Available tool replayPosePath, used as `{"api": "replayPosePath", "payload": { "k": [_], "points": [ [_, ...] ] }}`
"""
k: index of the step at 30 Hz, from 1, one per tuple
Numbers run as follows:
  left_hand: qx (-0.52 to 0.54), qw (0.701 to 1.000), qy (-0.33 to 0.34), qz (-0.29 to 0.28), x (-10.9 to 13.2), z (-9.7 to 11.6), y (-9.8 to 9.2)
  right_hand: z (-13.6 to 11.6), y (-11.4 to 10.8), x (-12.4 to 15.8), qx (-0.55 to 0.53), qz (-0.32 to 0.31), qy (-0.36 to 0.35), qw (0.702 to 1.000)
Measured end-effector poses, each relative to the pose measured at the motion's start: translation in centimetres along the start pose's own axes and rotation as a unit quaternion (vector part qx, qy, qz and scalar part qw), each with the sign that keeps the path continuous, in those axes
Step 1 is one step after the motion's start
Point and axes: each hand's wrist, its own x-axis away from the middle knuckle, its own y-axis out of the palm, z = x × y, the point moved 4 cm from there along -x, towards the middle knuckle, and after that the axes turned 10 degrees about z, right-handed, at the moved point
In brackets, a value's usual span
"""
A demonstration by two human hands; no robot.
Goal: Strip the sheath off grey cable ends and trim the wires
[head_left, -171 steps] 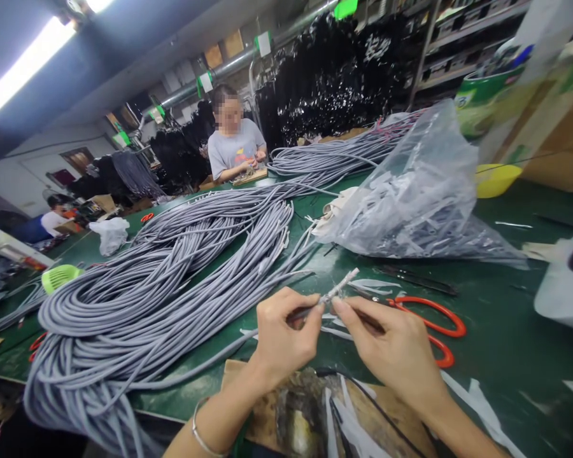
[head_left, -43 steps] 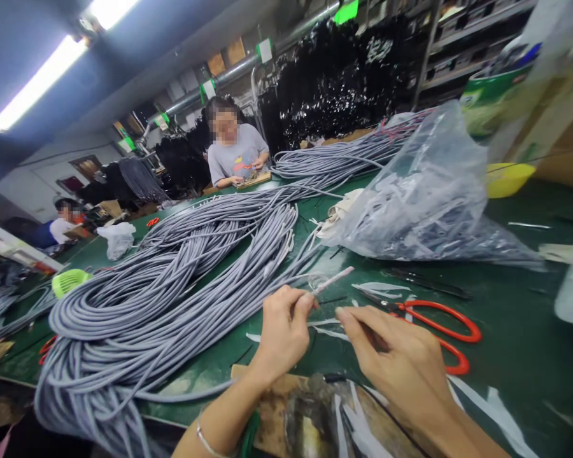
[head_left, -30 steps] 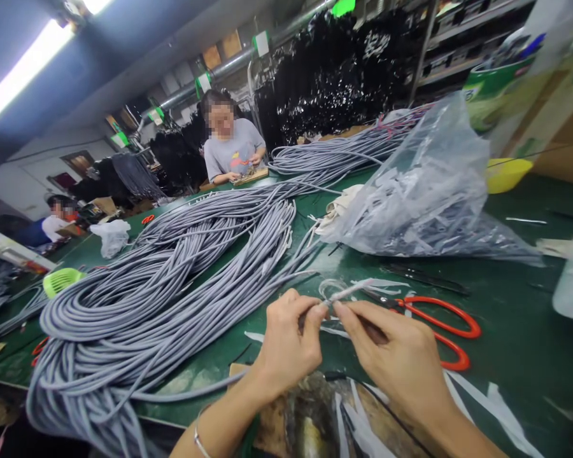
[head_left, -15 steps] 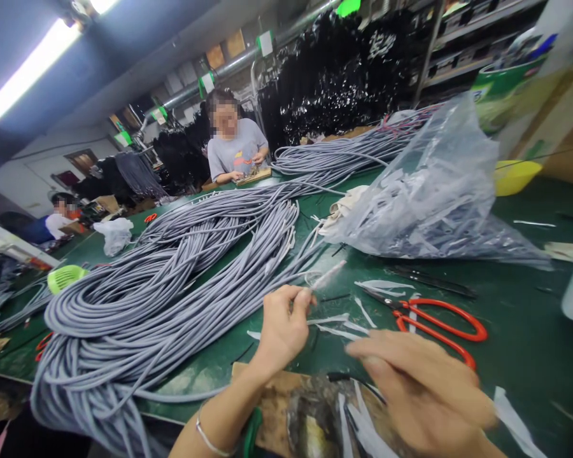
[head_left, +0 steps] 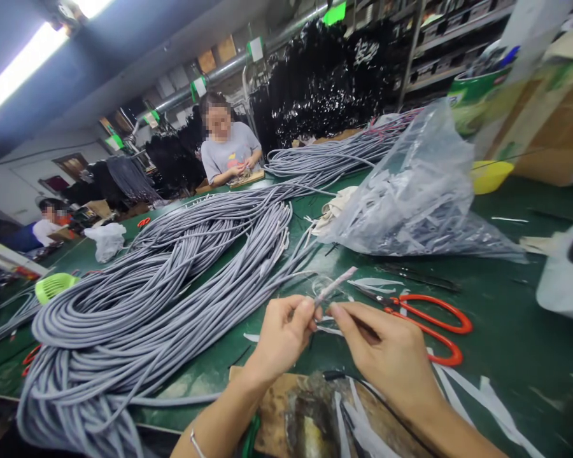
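Between thumb and fingers, my left hand (head_left: pixel 286 331) pinches the end of a grey cable, whose pale wrapped tip (head_left: pixel 339 284) points up to the right. Close beside it, my right hand (head_left: pixel 386 346) has its thumb and fingertips pressed together near the cable end; what they hold, if anything, is too small to tell. Thin loose strands curl around the tip. Below the hands lies a wooden board (head_left: pixel 272 407) with a dark worn block on it, white strips and a black cord.
Coiled grey cables (head_left: pixel 172 280) cover the left of the green table (head_left: pixel 496 331). Red-handled scissors (head_left: pixel 439 312) lie right of my hands, behind them a clear bag (head_left: pixel 410 203) of white pieces. A person (head_left: pixel 229 146) sits across the table; another is far left.
My right hand has moved left and up to the cable end, beside my left hand. The whole view has shifted slightly, and the pale tip now points further right.
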Motion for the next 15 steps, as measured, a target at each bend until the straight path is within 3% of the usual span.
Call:
{"api": "replayPosePath", "payload": {
  "k": [8, 15],
  "points": [
    [0.014, 1.000, -0.020, -0.003, 0.15, 0.23, 0.11, 0.30, -0.13, 0.27, -0.019, -0.012, 0.030, 0.999],
    [0.014, 1.000, -0.017, 0.000, 0.13, 0.16, 0.16, -0.02, -0.11, -0.02, -0.013, -0.006, 0.007, 1.000]
  ]
}}
